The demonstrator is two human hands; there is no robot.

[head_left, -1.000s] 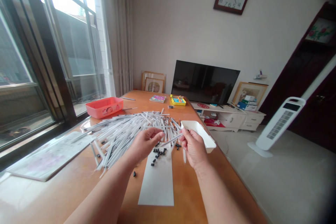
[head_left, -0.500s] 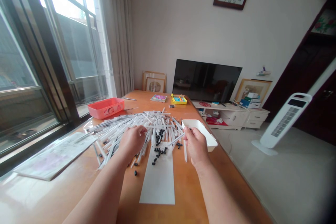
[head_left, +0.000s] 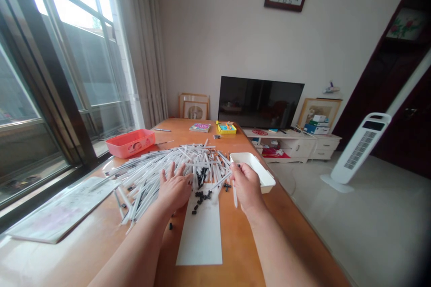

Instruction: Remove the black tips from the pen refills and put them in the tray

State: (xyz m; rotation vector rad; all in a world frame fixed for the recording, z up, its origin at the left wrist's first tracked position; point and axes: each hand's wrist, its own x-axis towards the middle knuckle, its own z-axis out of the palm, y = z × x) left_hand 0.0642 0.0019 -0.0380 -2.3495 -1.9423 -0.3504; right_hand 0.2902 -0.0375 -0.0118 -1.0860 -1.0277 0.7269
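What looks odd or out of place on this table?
A sprawling heap of thin white sticks covers the orange wooden table; small black pieces litter a white paper strip, and one lies stray on bare wood.

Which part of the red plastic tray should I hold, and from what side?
Probably take the red plastic tray by its short end away from the window, from above, thumb inside: the raised rim pinches easily, and that end stands clear of the white tubes.
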